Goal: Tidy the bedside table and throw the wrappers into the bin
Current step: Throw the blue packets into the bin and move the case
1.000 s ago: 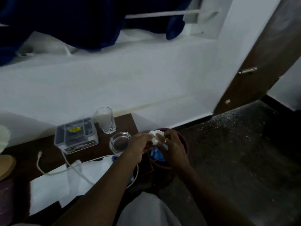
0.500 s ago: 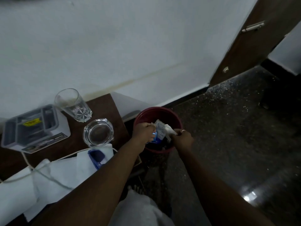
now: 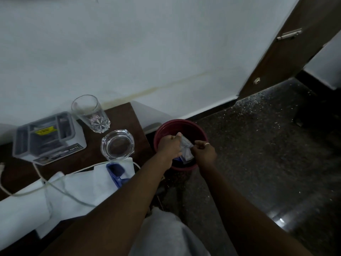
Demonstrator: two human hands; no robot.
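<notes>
Lower now, both hands' fingers pinch the wrappers (image 3: 186, 148), seemingly crumpled, inside the red bin (image 3: 201, 131).

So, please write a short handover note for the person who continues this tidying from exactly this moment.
Left hand and right hand: both pinch the wrappers over the open red bin, not yet released.
Bedside table: drinking glass, glass ashtray, grey box, white cable, white papers and a blue object lie there.
Done: wrappers brought to the bin.
Left: drop them, then tidy the table.
</notes>
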